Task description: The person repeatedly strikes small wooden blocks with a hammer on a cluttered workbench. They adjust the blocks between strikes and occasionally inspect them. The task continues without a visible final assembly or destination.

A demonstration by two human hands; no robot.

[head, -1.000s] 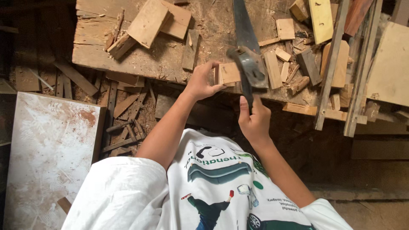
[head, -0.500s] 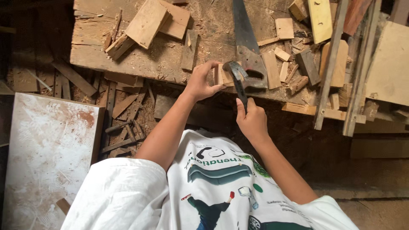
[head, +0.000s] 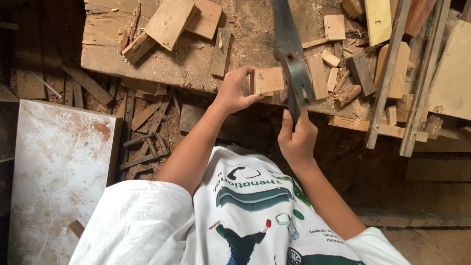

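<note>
At the front edge of a rough, sawdust-strewn wooden workbench (head: 162, 61), a small square block of pale wood (head: 269, 80) is gripped by the left hand (head: 234, 91), the fingers curled over its left side and the thumb set beneath it. The block sits at the lip of the bench, touching it or just above it; which cannot be told. Just to its right, a hammer (head: 297, 81) with a dark metal head is held upright by the right hand (head: 296, 138), which is wrapped closed around the lower handle. The head is blurred, so its exact shape cannot be made out, and it stands just beside the block's right edge.

Behind the hammer, one hand saw (head: 284, 24) with a flat, dull grey blade is laid across the bench, running away towards the far side. Two broad, flat offcuts (head: 184, 19) of light brown board are stacked, overlapping, at the bench's upper left, with a narrower stick beside them. Many small blocks and wedges, too jumbled to be counted, are scattered to the right of the saw, among them long slats (head: 390, 73) leaning over the edge. Splintered strips and shavings are heaped on the ground below. One flat panel (head: 54, 172), whitish and dusted with reddish powder, is laid at the left. A white printed shirt (head: 245, 211) is worn by the person.
</note>
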